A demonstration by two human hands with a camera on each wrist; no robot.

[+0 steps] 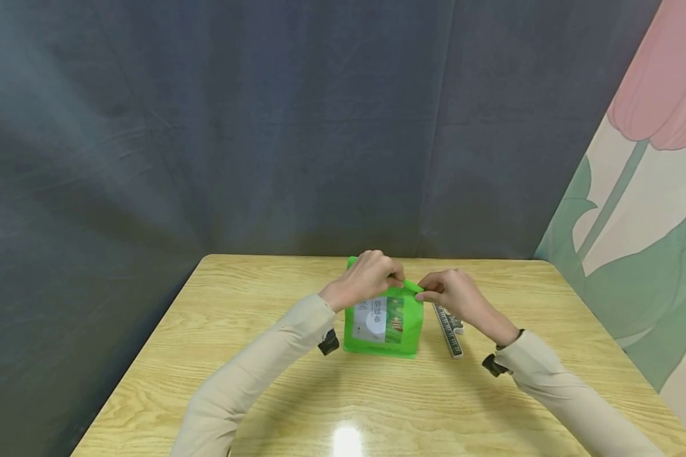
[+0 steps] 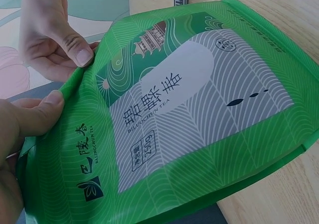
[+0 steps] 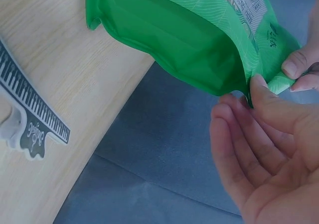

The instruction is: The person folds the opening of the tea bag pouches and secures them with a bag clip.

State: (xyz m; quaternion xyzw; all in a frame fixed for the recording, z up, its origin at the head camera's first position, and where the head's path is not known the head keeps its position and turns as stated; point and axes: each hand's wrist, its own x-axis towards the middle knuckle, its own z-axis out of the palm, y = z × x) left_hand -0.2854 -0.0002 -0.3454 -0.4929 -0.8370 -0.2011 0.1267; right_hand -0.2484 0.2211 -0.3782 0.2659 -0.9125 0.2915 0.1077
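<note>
A bright green tea bag (image 1: pixel 369 318) with a grey label stands upright on the table, its printed front facing me. My left hand (image 1: pixel 371 276) grips the top edge, which looks folded over. At the top right corner, my right hand (image 1: pixel 457 296) pinches the bag between thumb and fingers. In the left wrist view, the thumbs of both hands press on the top edge, a short stretch of it between them. The right wrist view shows the bag's creased side gusset (image 3: pixel 174 45) beside the pinched corner (image 3: pixel 251 92).
Right of the bag lies a flat black-and-white strip with a piano-key pattern (image 1: pixel 449 331) and a wavy edge. The wood-grain table (image 1: pixel 251 285) ends at a dark curtain (image 1: pixel 320 127) behind. A wall painted with flowers (image 1: pixel 652 254) stands on the right.
</note>
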